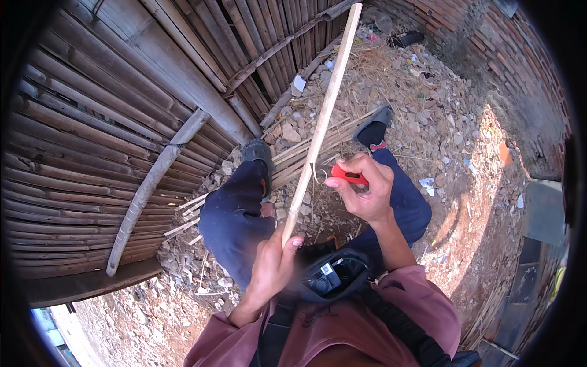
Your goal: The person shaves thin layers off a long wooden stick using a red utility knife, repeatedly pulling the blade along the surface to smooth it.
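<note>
My left hand is closed around the lower end of a long pale wooden strip, which slants up and away between my knees. My right hand grips a red-handled utility knife beside the strip's lower half. A thin curled shaving lies between the knife and the strip. A small dark mark, possibly the blade, shows against the strip there; I cannot tell for certain. More pale strips lie in a pile on the ground between my shoes.
A bamboo slat wall with a curved pole stands close on the left. Rubble and litter cover the ground ahead and right. A brick wall rises at the far right. An open dark bag sits at my waist.
</note>
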The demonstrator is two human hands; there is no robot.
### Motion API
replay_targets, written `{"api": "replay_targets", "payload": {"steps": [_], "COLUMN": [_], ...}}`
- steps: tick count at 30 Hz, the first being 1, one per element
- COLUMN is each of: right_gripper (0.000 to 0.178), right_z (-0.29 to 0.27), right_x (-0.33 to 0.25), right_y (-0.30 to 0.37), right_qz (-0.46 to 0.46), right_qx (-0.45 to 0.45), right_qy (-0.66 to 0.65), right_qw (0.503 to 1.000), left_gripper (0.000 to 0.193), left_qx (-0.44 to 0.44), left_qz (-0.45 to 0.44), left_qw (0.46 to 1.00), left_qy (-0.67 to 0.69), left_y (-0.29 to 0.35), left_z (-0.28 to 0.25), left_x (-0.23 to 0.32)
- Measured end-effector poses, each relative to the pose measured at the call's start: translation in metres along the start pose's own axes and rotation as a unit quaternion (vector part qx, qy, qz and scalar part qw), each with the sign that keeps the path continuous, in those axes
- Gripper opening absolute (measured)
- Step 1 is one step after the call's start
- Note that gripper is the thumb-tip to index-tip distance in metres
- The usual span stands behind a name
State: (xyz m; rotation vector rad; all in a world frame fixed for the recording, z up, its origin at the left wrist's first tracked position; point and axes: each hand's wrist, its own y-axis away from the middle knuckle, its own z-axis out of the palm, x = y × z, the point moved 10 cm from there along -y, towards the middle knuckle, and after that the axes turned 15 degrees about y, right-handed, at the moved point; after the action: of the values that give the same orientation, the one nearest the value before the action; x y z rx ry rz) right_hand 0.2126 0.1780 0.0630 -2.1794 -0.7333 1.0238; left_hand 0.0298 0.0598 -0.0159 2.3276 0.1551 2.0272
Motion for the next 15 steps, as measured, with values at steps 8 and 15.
{"api": "replay_targets", "payload": {"steps": [8, 15], "right_gripper": [0.036, 0.032], "right_z": [-0.002, 0.027], "right_x": [0.002, 0.04], "right_y": [0.003, 0.02], "right_qz": [-0.005, 0.177], "right_qx": [0.002, -0.07], "right_qy": [-0.016, -0.289], "right_qw": [1.0, 0.938], "left_gripper": [0.042, 0.037], "left_qx": [-0.022, -0.02], "left_qz": [-0.049, 0.006], "left_qw": [0.998, 1.0], "left_qy": [-0.02, -0.017], "left_y": [0.0, -0.001], "left_z": [0.0, 0.004], "left_x": [-0.006, 0.012]}}
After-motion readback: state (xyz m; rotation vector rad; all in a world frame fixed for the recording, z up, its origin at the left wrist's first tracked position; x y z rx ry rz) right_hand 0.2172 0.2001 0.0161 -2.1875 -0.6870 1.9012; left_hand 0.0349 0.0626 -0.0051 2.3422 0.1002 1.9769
